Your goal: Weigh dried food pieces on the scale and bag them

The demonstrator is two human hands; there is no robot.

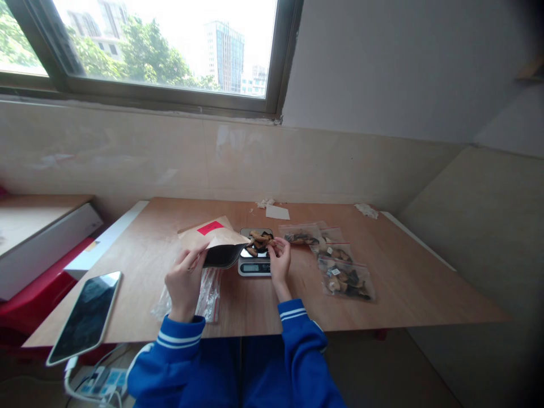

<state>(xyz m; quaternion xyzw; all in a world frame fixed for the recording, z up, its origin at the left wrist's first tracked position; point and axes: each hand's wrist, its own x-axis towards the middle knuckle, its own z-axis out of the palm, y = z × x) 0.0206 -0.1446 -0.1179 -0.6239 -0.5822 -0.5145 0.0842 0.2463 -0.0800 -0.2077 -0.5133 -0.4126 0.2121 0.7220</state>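
Observation:
My left hand grips the edge of a brown paper bag with a red label, tilted so its dark open mouth faces me. Just right of the bag, brown dried pieces that look like dried mushrooms lie on the plate of a small digital kitchen scale. My right hand is at the scale's right edge, its thumb and fingers closed at the pieces; whether one is pinched between them is hard to make out. Clear zip bags lie beneath the paper bag, partly hidden.
Several filled zip bags of similar dried pieces lie right of the scale. A white card and crumpled tissue are at the back. A phone on a cable sits at the left table edge, above a power strip.

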